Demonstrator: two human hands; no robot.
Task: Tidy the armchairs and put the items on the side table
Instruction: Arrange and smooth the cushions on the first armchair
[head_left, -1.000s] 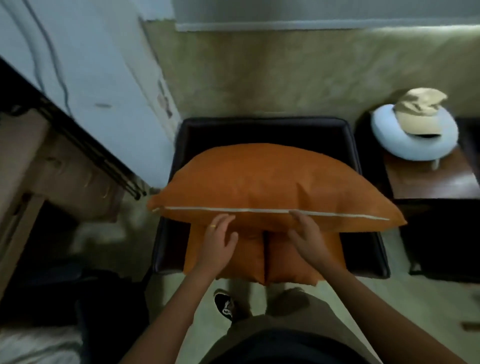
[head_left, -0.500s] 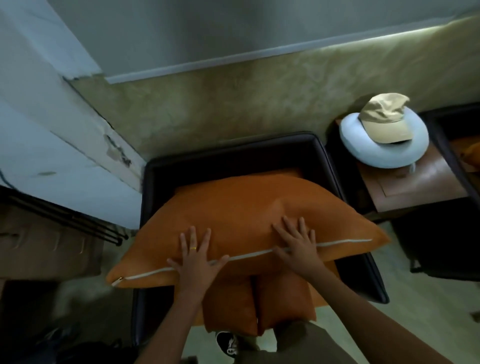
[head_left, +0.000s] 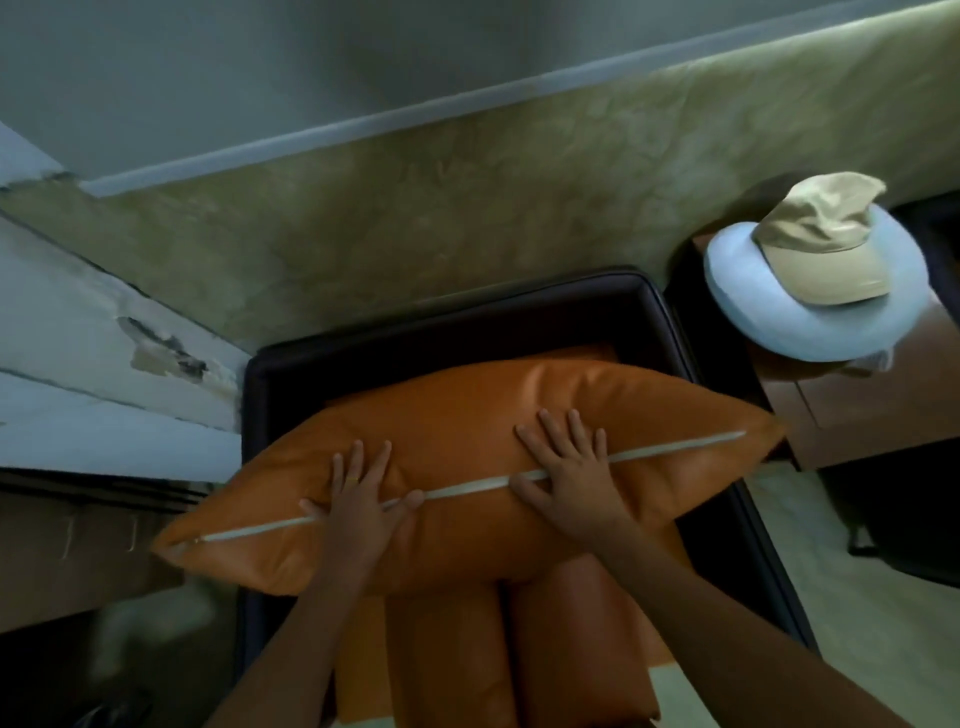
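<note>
A big orange cushion (head_left: 467, 415) with a white zip lies across the dark armchair (head_left: 467, 312). My left hand (head_left: 358, 499) presses flat on its front left part, fingers spread. My right hand (head_left: 571, 467) lies flat over the zip to the right, fingers spread too. Below the cushion the orange seat pad (head_left: 493, 649) hangs over the chair's front. To the right stands the wooden side table (head_left: 857, 410) with a pale blue ring pillow (head_left: 753, 312) on it and a beige cap (head_left: 821, 244) on top of that.
A green textured wall runs behind the chair. A white wall with peeling paint and a dark-edged wooden desk (head_left: 62, 545) close in on the left. Another dark chair (head_left: 930, 519) sits at the right edge, on a pale floor.
Both hands went from pinching the cushion's zip edge to lying flat on top of it. The cushion has tilted and settled lower into the chair, and my view has moved closer and over it.
</note>
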